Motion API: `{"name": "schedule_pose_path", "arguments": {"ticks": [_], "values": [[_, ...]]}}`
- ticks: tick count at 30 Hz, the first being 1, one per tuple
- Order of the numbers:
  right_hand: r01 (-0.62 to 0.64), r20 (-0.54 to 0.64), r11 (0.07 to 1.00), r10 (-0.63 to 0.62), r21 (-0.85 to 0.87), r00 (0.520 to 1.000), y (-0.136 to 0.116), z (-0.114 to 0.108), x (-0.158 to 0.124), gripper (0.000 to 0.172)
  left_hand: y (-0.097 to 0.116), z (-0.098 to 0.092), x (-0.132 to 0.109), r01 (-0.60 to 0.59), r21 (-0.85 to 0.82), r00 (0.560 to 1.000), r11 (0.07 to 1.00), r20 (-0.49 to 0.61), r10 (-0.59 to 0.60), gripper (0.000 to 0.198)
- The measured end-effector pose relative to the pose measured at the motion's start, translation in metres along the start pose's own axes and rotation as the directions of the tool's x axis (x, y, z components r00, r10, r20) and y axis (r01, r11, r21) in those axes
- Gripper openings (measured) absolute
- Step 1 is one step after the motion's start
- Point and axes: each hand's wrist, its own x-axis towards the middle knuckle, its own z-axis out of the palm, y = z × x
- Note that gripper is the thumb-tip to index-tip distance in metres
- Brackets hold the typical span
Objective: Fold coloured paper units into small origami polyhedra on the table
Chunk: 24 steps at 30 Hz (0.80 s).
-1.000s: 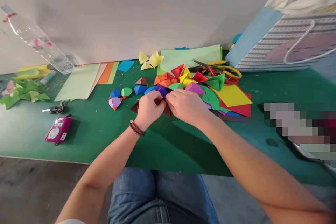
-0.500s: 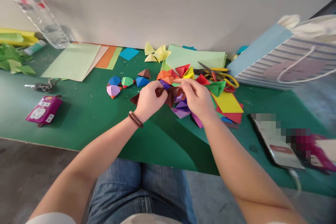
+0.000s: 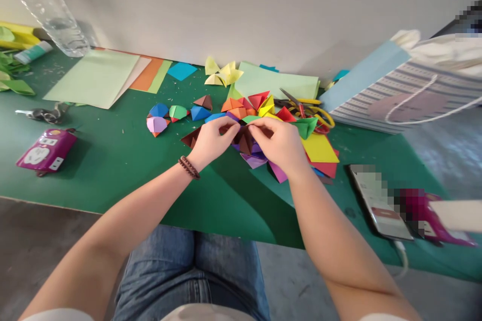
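Left hand (image 3: 213, 140) and right hand (image 3: 280, 145) meet mid-surface (image 3: 131, 170), each grip closed on one end of the brown fold (image 3: 245, 143). Fold sits over purple pieces (image 3: 254, 160); pile (image 3: 259, 103) at 12 o'clock. Judgement: pinch near the crease, edges aligned, paper taut.

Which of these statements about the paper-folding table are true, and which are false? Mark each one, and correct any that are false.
1. Both the left hand and the right hand pinch a brown folded paper. True.
2. The scissors lie in the person's lap. False: they lie on the green table, beside the striped bag.
3. A beaded bracelet sits on the left wrist. True.
4. The clear plastic bottle is at the table's far right. False: it is at the far left, against the wall.
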Motion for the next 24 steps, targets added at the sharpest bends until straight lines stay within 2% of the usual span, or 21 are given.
{"name": "schedule_pose_path", "arguments": {"ticks": [5, 10, 15, 18, 21, 24], "values": [[0.045, -0.006, 0.998, -0.046, -0.054, 0.999, 0.0012, 0.0018, -0.0009, 0.019, -0.0030, -0.0006, 0.0015, -0.018, 0.098, 0.999, 0.995, 0.043, 0.014, 0.016], [0.045, -0.023, 0.999, -0.046, -0.017, 0.999, -0.0018, 0.0040, -0.0008, 0.018, 0.0004, 0.0016, -0.0006, -0.068, 0.233, 0.998, 0.970, 0.008, 0.068, 0.014], [-0.049, -0.068, 0.989, 0.059, 0.137, 0.996, -0.0057, -0.0022, 0.0009, 0.030, -0.0002, 0.0035, -0.0017, -0.100, 0.131, 0.979, 0.986, -0.163, 0.121, 0.014], [-0.090, -0.002, 0.977, 0.092, 0.194, 0.996, -0.0045, -0.0047, 0.0012, 0.030, -0.0029, 0.0036, -0.0007, -0.106, 0.091, 0.958, 0.990, -0.257, 0.126, 0.013], [-0.091, 0.052, 0.989, 0.085, 0.120, 0.995, -0.0040, -0.0037, 0.0005, 0.026, -0.0036, 0.0042, 0.0000, -0.110, 0.048, 0.953, 0.993, -0.277, 0.119, 0.012], [-0.099, 0.012, 0.991, 0.098, 0.091, 0.995, -0.0059, -0.0017, -0.0005, 0.026, -0.0001, 0.0056, -0.0005, -0.054, -0.117, 0.975, 0.992, -0.222, 0.027, 0.010]]}}
